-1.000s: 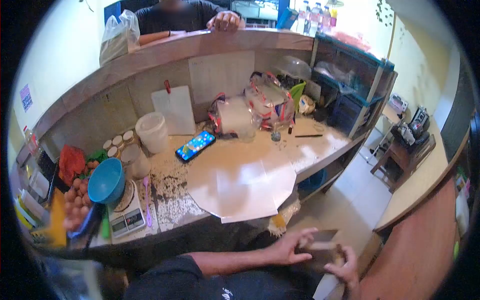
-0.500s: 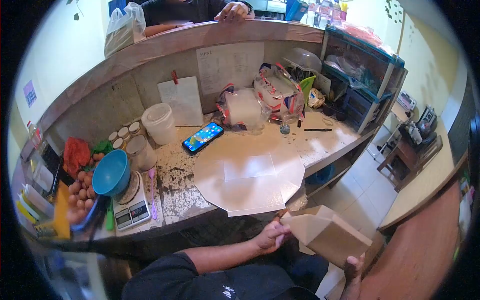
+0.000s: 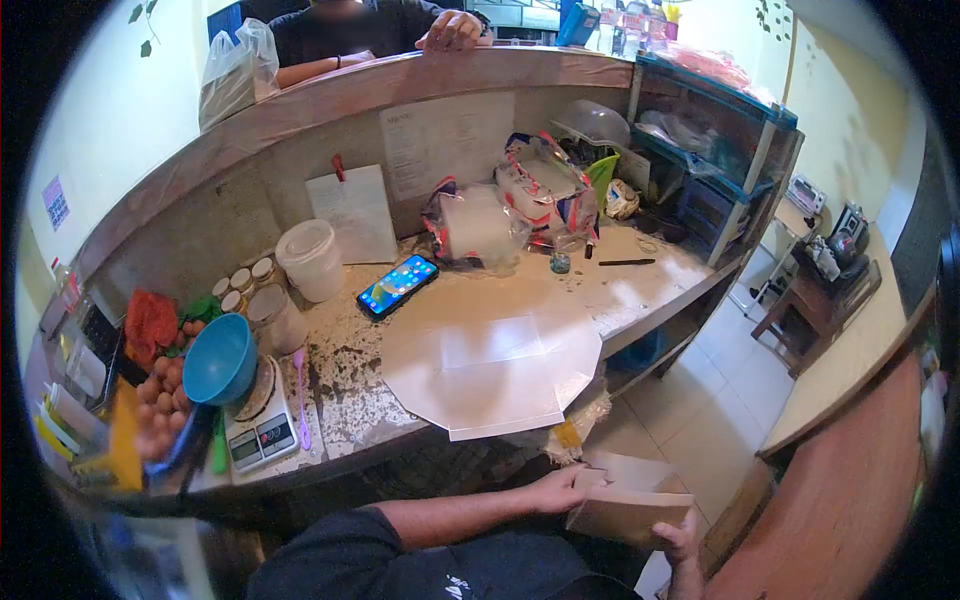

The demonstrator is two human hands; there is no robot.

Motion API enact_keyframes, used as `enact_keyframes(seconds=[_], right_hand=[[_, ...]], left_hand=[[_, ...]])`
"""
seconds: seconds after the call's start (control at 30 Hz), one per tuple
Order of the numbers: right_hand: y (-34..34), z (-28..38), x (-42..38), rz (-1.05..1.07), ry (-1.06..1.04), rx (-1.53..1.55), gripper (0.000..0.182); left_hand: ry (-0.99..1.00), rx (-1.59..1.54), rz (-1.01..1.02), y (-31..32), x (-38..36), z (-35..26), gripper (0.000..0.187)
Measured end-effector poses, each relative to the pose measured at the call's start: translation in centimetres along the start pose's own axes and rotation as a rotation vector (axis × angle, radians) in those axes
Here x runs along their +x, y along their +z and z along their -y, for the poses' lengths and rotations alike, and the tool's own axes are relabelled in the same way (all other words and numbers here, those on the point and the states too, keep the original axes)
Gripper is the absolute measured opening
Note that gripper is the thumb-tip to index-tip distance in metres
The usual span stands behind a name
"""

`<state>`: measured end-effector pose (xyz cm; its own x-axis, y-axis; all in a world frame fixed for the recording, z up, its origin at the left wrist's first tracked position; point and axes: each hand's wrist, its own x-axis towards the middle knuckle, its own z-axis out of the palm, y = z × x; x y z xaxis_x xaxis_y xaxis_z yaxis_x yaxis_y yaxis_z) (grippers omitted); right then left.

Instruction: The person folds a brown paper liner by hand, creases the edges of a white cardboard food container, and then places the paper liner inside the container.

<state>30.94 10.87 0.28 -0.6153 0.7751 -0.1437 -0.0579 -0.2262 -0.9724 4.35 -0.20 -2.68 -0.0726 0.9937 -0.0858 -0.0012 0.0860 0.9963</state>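
Low in front of me, below the counter's edge, I hold a flat brown cardboard box [image 3: 632,505] with both hands. My left hand [image 3: 562,489] grips its left end, fingers closed over the top edge. At the box's lower right corner my right hand [image 3: 678,541] holds it from underneath. On the counter just above lies an unfolded white paper box blank [image 3: 490,370], flat and untouched.
A lit phone [image 3: 397,285], a white tub [image 3: 309,260], small jars [image 3: 250,282], a blue bowl [image 3: 218,359] on a kitchen scale [image 3: 262,432], a purple spoon [image 3: 299,398] and eggs [image 3: 160,385] lie to the left. Plastic bags [image 3: 540,195] stand at the back. A person [image 3: 450,28] leans on the upper ledge.
The cardboard box has come down and flattened against my lap compared with half a second ago, when it was held up more open. Both hands stay on it.
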Motion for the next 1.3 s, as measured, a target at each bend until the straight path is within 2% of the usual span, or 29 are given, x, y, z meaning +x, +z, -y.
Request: enact_keyframes(seconds=[0.03, 0.17, 0.23, 0.27, 0.3, 0.33, 0.37, 0.43, 0.47, 0.5, 0.57, 0.6, 0.63, 0.67, 0.7, 0.77, 0.8, 0.83, 0.9, 0.93, 0.97, 1.0, 1.07, 1.13, 1.17, 1.23, 1.3], right_hand=[[0.1, -0.9, 0.1, -0.075, 0.065, -0.025, 0.072], [-0.3, -6.2, 1.3, 0.006, 0.109, -0.098, 0.062], [0.4, -8.1, 1.6, 0.028, 0.058, -0.117, 0.057], [0.6, -9.3, 1.9, 0.024, 0.089, -0.075, 0.056], [0.9, -10.6, 2.1, 0.019, 0.121, -0.033, 0.055], [1.7, -11.8, 2.1, -0.013, 0.052, -0.118, 0.048], [2.2, -12.6, 1.8, -0.01, 0.042, -0.113, 0.048], [3.7, -12.8, 2.9, -0.014, -0.04, -0.418, 0.043], [4.0, -14.6, 3.3, -0.018, -0.06, -0.409, 0.043], [4.0, -17.6, 4.1, -0.032, -0.014, -0.301, 0.042], [4.2, -20.8, 5.2, -0.047, 0.023, -0.191, 0.041], [4.6, -21.6, 5.4, -0.028, 0.0, -0.336, 0.041], [5.2, -22.1, 5.4, -0.007, -0.019, -0.481, 0.04], [6.4, -21.2, 4.6, -0.015, -0.002, -0.39, 0.042], [6.9, -21.0, 4.5, -0.007, 0.011, -0.388, 0.042], [7.4, -21.1, 4.2, -0.04, -0.036, -0.433, 0.041], [6.8, -21.7, 4.7, 0.024, 0.008, -0.445, 0.04], [6.7, -21.6, 4.4, 0.032, 0.017, -0.448, 0.04], [7.3, -18.9, 4.5, 0.088, -0.01, -0.418, 0.051], [7.6, -18.2, 4.3, 0.09, -0.007, -0.423, 0.051], [7.9, -17.6, 4.4, 0.108, -0.033, -0.372, 0.059], [8.1, -17.3, 4.3, 0.125, -0.057, -0.319, 0.069], [8.2, -17.9, 5.0, 0.105, -0.133, -0.361, 0.073], [8.8, -17.2, 5.0, 0.081, -0.207, -0.4, 0.079], [9.8, -15.4, 4.6, 0.06, -0.189, -0.459, 0.074], [10.3, -14.2, 4.3, 0.043, -0.171, -0.52, 0.07], [10.2, -14.1, 4.6, 0.064, -0.099, -0.705, 0.047]], left_hand=[[0.013, -0.207, 0.004, 0.3, 0.3, 1.8, 0.067], [0.08, -0.255, -0.025, -1.5, 1.1, 5.6, 0.071], [0.296, -0.164, 0.16, -2.6, 0.0, 6.1, 0.07], [0.296, -0.166, 0.158, -2.8, -0.4, 6.2, 0.07], [0.024, -0.126, 0.145, -2.8, -0.8, 6.2, 0.072], [-0.246, -0.083, 0.131, -2.9, -1.3, 5.6, 0.075], [-0.24, -0.073, 0.128, -3.0, -2.1, 4.8, 0.075], [-0.22, 0.092, -0.051, -4.1, -3.1, 0.5, 0.076], [-0.214, 0.172, -0.082, -4.8, -2.6, 4.4, 0.079], [-0.201, 0.188, -0.081, -5.0, -3.1, 4.9, 0.079], [-0.488, 0.222, -0.258, -5.5, -4.3, 5.5, 0.084], [-0.483, 0.229, -0.258, -5.5, -4.8, 7.5, 0.084], [-0.344, 0.318, -0.399, -5.8, -5.0, 10.6, 0.084], [-0.212, 0.403, -0.539, -5.9, -5.5, 12.3, 0.085], [-0.226, 0.4, -0.544, -5.9, -6.1, 12.4, 0.085], [-0.403, 0.398, -0.559, -5.9, -6.7, 12.5, 0.082], [-0.413, 0.392, -0.564, -5.7, -6.9, 11.7, 0.082], [-0.342, 0.365, -0.589, -5.2, -7.2, 10.1, 0.079], [-0.266, 0.333, -0.617, -5.0, -7.6, 5.1, 0.077], [-0.4, 0.245, -0.44, -5.3, -8.1, 1.5, 0.077], [-0.527, 0.158, -0.262, -5.5, -8.3, -0.3, 0.076], [-0.527, 0.156, -0.261, -5.4, -8.1, 0.6, 0.076], [-0.594, 0.32, -0.403, -4.9, -7.3, 4.3, 0.074], [-0.554, 0.295, -0.458, -4.5, -6.7, 7.9, 0.074], [-0.513, 0.268, -0.517, -4.4, -6.5, 9.7, 0.073], [-0.469, 0.27, -0.5, -4.8, -6.1, 14.3, 0.07], [-0.417, 0.273, -0.488, -5.1, -6.2, 14.4, 0.067]])
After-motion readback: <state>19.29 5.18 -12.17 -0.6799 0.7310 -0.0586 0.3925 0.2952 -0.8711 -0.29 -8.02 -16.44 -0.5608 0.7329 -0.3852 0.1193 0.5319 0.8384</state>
